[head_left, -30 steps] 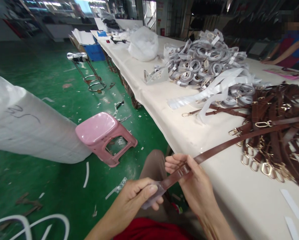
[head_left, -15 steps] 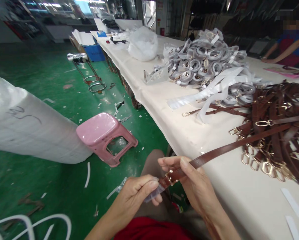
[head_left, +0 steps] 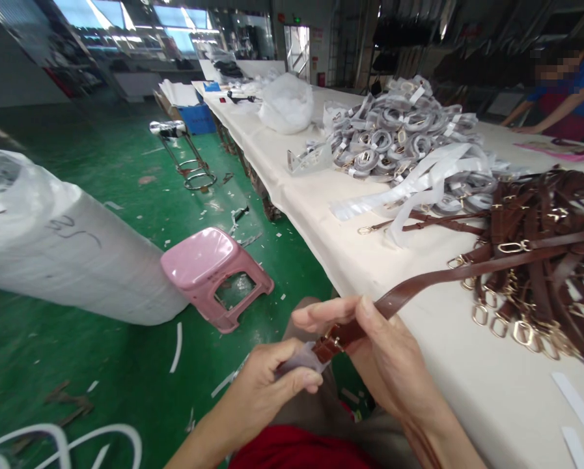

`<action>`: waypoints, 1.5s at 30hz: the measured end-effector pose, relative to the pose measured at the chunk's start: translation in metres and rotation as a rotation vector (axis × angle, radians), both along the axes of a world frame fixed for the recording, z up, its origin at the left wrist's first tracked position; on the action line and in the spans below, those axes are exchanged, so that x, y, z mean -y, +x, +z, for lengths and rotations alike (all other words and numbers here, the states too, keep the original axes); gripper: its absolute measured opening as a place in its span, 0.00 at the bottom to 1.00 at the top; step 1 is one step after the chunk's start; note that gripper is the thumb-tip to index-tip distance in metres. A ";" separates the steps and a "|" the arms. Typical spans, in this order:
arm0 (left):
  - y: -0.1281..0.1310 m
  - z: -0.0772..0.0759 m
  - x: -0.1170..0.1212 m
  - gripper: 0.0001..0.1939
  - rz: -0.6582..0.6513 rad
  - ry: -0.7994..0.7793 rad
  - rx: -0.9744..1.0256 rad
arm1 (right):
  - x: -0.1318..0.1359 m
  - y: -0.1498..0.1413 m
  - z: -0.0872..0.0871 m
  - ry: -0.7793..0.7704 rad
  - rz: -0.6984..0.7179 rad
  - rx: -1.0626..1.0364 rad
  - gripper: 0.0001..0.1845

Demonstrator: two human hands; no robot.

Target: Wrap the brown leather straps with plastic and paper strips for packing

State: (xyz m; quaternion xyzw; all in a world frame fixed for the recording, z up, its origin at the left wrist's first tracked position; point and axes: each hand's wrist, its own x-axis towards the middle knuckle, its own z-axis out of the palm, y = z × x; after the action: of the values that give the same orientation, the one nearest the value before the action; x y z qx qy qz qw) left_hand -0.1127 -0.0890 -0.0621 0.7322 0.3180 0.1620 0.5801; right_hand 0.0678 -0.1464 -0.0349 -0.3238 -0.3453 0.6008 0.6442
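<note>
Left hand (head_left: 267,384) is pinching a clear plastic sleeve (head_left: 299,360) at the end of the brown strap (head_left: 448,277); right hand (head_left: 384,355) is gripping the strap near the buckle, strap trailing onto the table (head_left: 321,195).

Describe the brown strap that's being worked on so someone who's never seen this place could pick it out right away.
Find the long table covered in cream cloth, with a heap of brown straps at its right. One strap runs from that heap off the near edge into the right hand. It alone leaves the table, and the left hand pinches clear plastic at its end.
</note>
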 end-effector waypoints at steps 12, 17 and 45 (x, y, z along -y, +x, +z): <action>0.000 -0.003 0.000 0.03 0.089 0.348 0.122 | 0.018 -0.004 0.005 0.187 -0.032 0.215 0.23; -0.003 -0.003 -0.001 0.12 0.073 0.442 0.177 | 0.018 -0.010 -0.004 0.247 -0.040 0.241 0.24; -0.001 -0.012 -0.005 0.17 0.074 -0.113 0.170 | -0.009 -0.022 -0.042 -0.168 0.071 -0.135 0.25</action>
State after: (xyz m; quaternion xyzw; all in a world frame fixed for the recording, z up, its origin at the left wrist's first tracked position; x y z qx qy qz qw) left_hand -0.1133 -0.0842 -0.0739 0.6696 0.3032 0.2264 0.6391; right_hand 0.0460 -0.1377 -0.0770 -0.3232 -0.2608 0.6704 0.6149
